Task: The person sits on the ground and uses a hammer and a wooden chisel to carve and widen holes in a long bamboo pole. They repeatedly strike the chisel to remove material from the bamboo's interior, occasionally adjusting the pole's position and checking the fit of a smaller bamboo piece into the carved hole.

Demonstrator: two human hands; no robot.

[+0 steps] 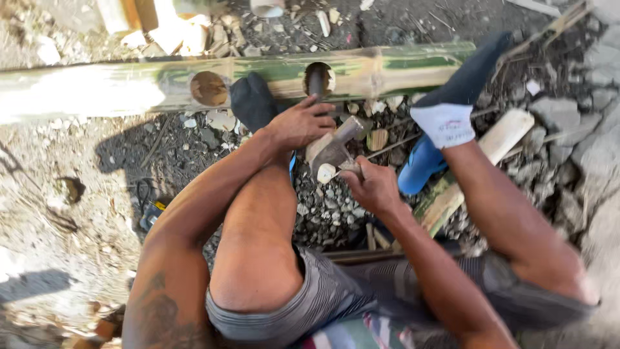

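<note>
While sitting on gravel, left hand (pixel 302 123) grips grey metal hatchet head (pixel 337 147), fingers curled over top. Right hand (pixel 374 187) at 5 o'clock from it, fingers pinched round pale wooden handle end (pixel 326 172). Long green bamboo pole with round holes (pixel 361 70) lies at 12 o'clock, both socked feet braced against it.

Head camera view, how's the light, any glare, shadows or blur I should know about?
Head view: hard sunlight; the left stretch of the bamboo pole is washed out by glare. Dark shadows fall on the ground left of the left hand. The wooden piece between both hands and the right hand look slightly soft; the frame edges bend as with a wide lens.
</note>
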